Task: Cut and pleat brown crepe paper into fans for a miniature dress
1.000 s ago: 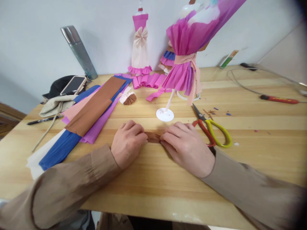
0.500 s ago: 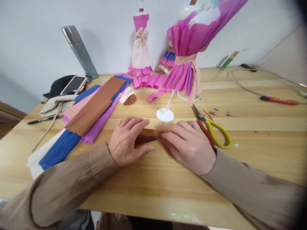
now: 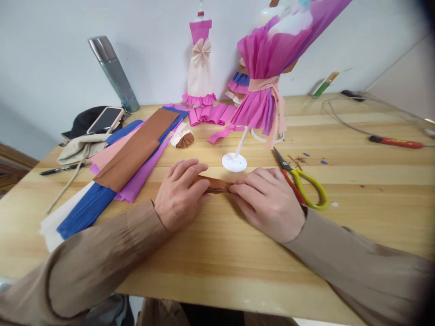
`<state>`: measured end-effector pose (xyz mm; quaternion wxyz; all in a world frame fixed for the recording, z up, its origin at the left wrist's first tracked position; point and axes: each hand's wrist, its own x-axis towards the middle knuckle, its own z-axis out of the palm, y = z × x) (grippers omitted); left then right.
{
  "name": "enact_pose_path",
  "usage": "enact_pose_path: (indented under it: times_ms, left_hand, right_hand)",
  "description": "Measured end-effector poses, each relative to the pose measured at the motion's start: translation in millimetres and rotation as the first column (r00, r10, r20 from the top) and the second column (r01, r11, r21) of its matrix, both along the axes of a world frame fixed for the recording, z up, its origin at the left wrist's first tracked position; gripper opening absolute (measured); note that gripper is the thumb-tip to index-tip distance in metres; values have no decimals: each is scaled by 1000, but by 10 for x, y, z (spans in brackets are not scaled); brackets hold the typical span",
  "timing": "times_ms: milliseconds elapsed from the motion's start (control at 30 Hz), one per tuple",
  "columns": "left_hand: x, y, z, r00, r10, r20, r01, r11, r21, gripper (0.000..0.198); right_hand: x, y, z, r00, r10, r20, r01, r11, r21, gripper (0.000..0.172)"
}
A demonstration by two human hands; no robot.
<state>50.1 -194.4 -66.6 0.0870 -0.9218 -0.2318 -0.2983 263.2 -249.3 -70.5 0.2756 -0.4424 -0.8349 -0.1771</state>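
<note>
Between my hands, just above the table, stretches a narrow strip of brown crepe paper point(image 3: 218, 185), gathered into folds. My left hand point(image 3: 183, 192) has its thumb and fingers closed round the strip's left end. At the other end my right hand point(image 3: 268, 201) pinches the paper between thumb and fingertips; the tip itself is hidden. Beyond my hands stands a small dress form on a white round base point(image 3: 234, 162), wrapped in a magenta crepe paper dress point(image 3: 261, 59) with a peach sash point(image 3: 263, 84). Scissors point(image 3: 297, 179) with red and yellow handles lie beside my right hand.
Coloured crepe paper sheets point(image 3: 136, 158) are piled at the left, near a phone point(image 3: 106, 120), a pen point(image 3: 63, 169) and a steel flask point(image 3: 113, 74). A pink and cream dress point(image 3: 200, 72) stands by the wall. A red-handled tool point(image 3: 396, 142) with a cord lies at right.
My left thumb has moved up and closed onto the brown paper strip, which now looks narrower and flatter. My right hand keeps its pinch, nearly in place.
</note>
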Motion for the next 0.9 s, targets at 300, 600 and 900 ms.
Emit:
enact_pose_path:
  times_ms: [300,600,900]
  left_hand:
    - [30,38,-55,997,-63,-38,66,995,81,14]
    - [-22,17,92,986,-137,-97,163,923,349,11]
    - [-50,58,54,975,-197,-99,220,902,371,8]
  right_hand:
    - [25,35,-88,973,17,-231,-54,987,-153,14]
    - [131,49,-108,761,-191,-620,-110,904,-413,24]
    - [86,35,-51,419,-371,-829,-399,745,-535,21]
